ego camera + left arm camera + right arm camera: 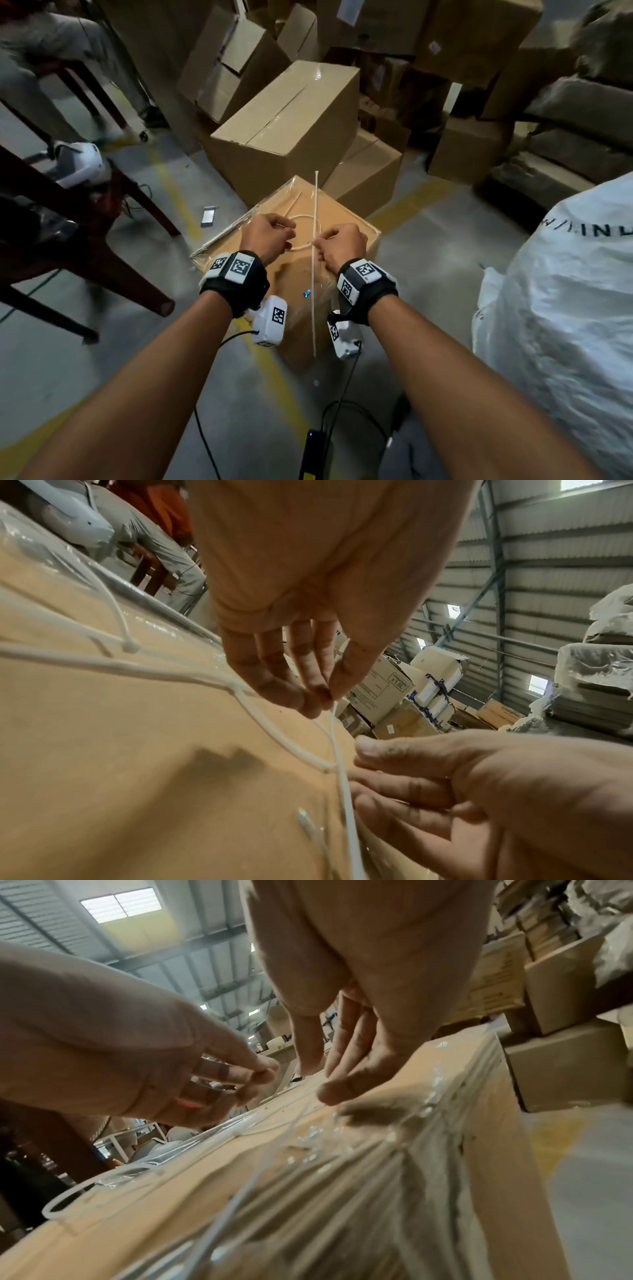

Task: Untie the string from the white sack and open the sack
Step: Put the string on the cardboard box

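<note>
The white sack (561,308) bulges at the right edge of the head view, well apart from both hands. A white string (314,274) runs straight over a plastic-wrapped cardboard box (349,219), and a loop of it (306,219) lies between my hands. My left hand (286,233) pinches the string between thumb and fingertips (322,699). Just right of it, my right hand (320,245) is curled and grips the long strand where it crosses the loop; its fingers (404,791) lie beside the strand (346,791). In the right wrist view both hands (329,1080) hover over the box top.
Stacked cardboard boxes (287,126) fill the space behind. A brown chair (85,246) with a white device (78,164) on it stands at the left, and a person's legs (44,51) show beyond it. A phone (208,216), cables and a yellow line (270,370) are on the floor.
</note>
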Tool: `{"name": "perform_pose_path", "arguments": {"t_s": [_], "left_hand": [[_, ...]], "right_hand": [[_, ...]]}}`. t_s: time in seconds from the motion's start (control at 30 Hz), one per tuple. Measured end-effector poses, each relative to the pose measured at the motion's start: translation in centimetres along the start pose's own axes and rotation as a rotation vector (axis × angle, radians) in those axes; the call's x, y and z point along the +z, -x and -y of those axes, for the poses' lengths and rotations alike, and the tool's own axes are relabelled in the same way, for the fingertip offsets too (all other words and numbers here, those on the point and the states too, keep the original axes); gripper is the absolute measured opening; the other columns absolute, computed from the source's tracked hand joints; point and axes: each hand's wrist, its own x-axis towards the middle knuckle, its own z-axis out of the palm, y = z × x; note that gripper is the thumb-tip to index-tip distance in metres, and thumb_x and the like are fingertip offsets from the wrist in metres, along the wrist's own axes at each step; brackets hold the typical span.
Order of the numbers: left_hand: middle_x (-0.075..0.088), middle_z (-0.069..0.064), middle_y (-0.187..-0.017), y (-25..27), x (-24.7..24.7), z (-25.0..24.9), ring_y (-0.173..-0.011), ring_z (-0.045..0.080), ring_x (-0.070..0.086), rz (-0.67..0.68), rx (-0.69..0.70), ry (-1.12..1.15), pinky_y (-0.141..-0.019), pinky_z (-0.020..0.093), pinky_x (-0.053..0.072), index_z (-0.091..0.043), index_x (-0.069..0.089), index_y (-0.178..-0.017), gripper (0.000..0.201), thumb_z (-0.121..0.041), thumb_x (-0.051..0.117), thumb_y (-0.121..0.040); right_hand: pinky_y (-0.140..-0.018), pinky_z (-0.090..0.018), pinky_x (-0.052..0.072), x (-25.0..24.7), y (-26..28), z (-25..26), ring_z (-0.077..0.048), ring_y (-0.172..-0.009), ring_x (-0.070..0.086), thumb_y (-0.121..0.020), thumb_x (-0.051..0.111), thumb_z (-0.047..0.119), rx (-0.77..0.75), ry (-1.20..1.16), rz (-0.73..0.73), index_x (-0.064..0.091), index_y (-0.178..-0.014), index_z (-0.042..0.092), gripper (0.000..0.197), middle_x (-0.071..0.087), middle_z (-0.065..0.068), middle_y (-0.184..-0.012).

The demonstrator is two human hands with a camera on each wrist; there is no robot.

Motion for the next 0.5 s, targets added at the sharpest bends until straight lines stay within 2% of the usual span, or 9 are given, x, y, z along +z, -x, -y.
{"name": "perform_pose_path", "arguments": {"t_s": [0.1, 0.13, 0.17, 0.2, 0.27, 0.37, 0.43, 0.5], "left_hand": [[0.076, 0.004, -0.091, 0.4, 0.3, -0.6, -0.070, 0.016, 0.072, -0.020, 0.039, -0.026, -0.073, 0.034, 0.059, -0.014, 0.074, -0.100, 0.013, -0.008, 0.066, -0.091], [0.076, 0.003, -0.090, 0.7, 0.5, -1.0, -0.070, 0.017, 0.072, -0.025, 0.054, -0.029, -0.071, 0.033, 0.059, -0.014, 0.074, -0.100, 0.013, -0.009, 0.066, -0.091], [0.076, 0.003, -0.088, 1.1, 0.9, -1.4, -0.069, 0.017, 0.072, -0.027, 0.070, -0.025, -0.068, 0.031, 0.059, -0.014, 0.074, -0.099, 0.012, -0.008, 0.066, -0.091], [0.075, 0.004, -0.086, 1.5, 1.4, -2.0, -0.067, 0.017, 0.070, -0.021, 0.088, -0.013, -0.065, 0.030, 0.056, -0.015, 0.074, -0.097, 0.012, -0.008, 0.067, -0.091], [0.076, 0.005, -0.085, 2.5, 3.1, -3.5, -0.063, 0.016, 0.069, 0.016, 0.139, 0.002, -0.063, 0.027, 0.051, -0.016, 0.073, -0.094, 0.010, -0.008, 0.067, -0.091], [0.075, 0.001, -0.083, 5.3, 7.0, -7.5, -0.065, 0.014, 0.070, 0.108, 0.274, -0.028, -0.057, 0.018, 0.049, -0.015, 0.074, -0.099, 0.010, -0.012, 0.067, -0.092], [0.073, -0.004, -0.079, 8.2, 9.8, -11.4, -0.065, 0.012, 0.071, 0.166, 0.387, 0.004, -0.059, 0.021, 0.055, -0.018, 0.074, -0.098, 0.010, -0.015, 0.067, -0.092], [0.072, -0.009, -0.077, 11.2, 12.4, -15.5, -0.059, 0.003, 0.069, 0.189, 0.506, 0.035, -0.062, 0.023, 0.059, -0.024, 0.074, -0.096, 0.009, -0.020, 0.068, -0.091]], "right_hand": [[-0.076, -0.047, 0.061, -1.3, -0.4, -0.5, -0.032, -0.085, 0.072, -0.068, 0.063, 0.016, -0.057, 0.030, -0.026, 0.068, -0.059, 0.031, 0.019, 0.075, -0.001, -0.071], [-0.077, -0.048, 0.061, -2.1, -0.4, -0.7, -0.031, -0.085, 0.072, -0.066, 0.059, 0.016, -0.080, 0.033, -0.033, 0.069, -0.062, 0.040, 0.026, 0.074, 0.001, -0.070], [-0.077, -0.047, 0.061, -3.1, -0.2, -0.9, -0.030, -0.084, 0.073, -0.066, 0.059, 0.016, -0.108, 0.030, -0.034, 0.068, -0.063, 0.048, 0.033, 0.074, 0.002, -0.069], [-0.076, -0.047, 0.062, -4.3, 0.0, -1.3, -0.029, -0.081, 0.073, -0.066, 0.060, 0.015, -0.138, 0.036, -0.028, 0.068, -0.062, 0.050, 0.036, 0.075, 0.002, -0.070], [-0.074, -0.044, 0.061, -7.3, 1.5, -1.3, -0.027, -0.077, 0.073, -0.069, 0.063, 0.016, -0.168, 0.043, -0.055, 0.072, -0.064, 0.039, 0.025, 0.075, 0.003, -0.071], [-0.071, -0.041, 0.061, -13.5, 4.0, -0.6, -0.019, -0.073, 0.072, -0.080, 0.065, 0.014, -0.254, 0.029, -0.187, 0.074, -0.076, 0.024, 0.013, 0.075, 0.005, -0.077], [-0.070, -0.041, 0.061, -18.8, 5.9, 0.6, -0.017, -0.074, 0.070, -0.084, 0.064, 0.013, -0.338, 0.010, -0.312, 0.075, -0.083, 0.020, 0.013, 0.074, 0.005, -0.080], [-0.075, -0.038, 0.059, -24.5, 8.0, 1.9, -0.014, -0.077, 0.068, -0.086, 0.063, 0.016, -0.449, 0.027, -0.455, 0.075, -0.087, 0.019, 0.012, 0.073, 0.005, -0.082]]}}
